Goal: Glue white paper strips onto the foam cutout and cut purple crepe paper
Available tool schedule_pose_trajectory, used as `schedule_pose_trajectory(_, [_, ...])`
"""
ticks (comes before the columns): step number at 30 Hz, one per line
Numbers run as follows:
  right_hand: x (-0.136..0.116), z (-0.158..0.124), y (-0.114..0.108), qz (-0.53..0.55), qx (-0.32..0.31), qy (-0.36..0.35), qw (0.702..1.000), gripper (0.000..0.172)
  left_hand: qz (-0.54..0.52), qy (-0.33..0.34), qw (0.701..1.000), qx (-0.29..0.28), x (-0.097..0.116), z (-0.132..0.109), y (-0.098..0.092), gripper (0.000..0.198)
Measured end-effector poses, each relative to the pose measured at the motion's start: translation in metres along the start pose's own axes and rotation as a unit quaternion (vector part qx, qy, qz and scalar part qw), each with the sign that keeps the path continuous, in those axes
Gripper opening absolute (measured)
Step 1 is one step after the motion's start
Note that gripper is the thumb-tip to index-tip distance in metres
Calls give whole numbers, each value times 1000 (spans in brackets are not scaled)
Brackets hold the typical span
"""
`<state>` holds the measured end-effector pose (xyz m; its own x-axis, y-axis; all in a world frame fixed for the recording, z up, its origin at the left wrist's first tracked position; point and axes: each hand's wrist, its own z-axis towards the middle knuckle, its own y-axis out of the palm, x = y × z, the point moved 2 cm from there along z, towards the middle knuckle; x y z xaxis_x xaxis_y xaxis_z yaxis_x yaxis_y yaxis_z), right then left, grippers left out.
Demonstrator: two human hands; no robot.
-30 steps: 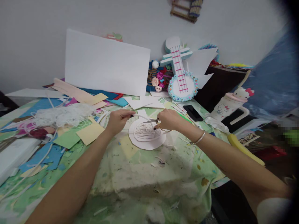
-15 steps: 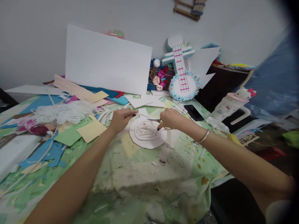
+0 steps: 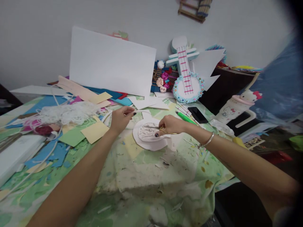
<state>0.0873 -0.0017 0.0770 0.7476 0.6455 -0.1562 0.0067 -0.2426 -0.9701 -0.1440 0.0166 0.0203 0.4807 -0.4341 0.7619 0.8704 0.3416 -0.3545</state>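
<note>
My left hand (image 3: 123, 119) pinches a white cord (image 3: 142, 111), whose free end sticks out to the right past my fingertips. My right hand (image 3: 171, 124) grips small scissors (image 3: 161, 128) with gold-coloured handles. Their blades point left over a white round board (image 3: 151, 146) lying on the table. Short white cord pieces (image 3: 147, 133) are heaped on a smaller oval in the middle of this board. A pale tab juts from the board's far edge. Part of the board's right side is hidden by my right hand.
A tangle of white string (image 3: 68, 112), coloured paper (image 3: 95, 130) and scraps cover the left. Behind stand a large white board (image 3: 112, 63) and a decorated toy instrument (image 3: 186, 75). A phone (image 3: 198, 114), green cutter (image 3: 185, 117) and tumbler (image 3: 233, 108) are on the right.
My right hand has moved down and left, bringing the scissors away from the cord and over the heaped pieces. A green cutter has come into sight behind it. My left hand still pinches the cord.
</note>
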Motion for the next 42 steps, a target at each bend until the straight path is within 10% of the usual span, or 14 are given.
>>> schedule_pose_trajectory(8, [9, -21, -22, -206, 85, 170, 960, 58, 6, 26, 999, -24, 15, -8, 6, 19])
schedule_pose_trajectory(24, [-2, -3, -3, -230, 39, 141, 962, 51, 10, 145, 981, -127, 15, -21, 30, 19])
schedule_pose_trajectory(42, [14, -17, -12, -207, -4, 186, 961, 66, 72, 76, 993, -45, 3, -17, 25, 12])
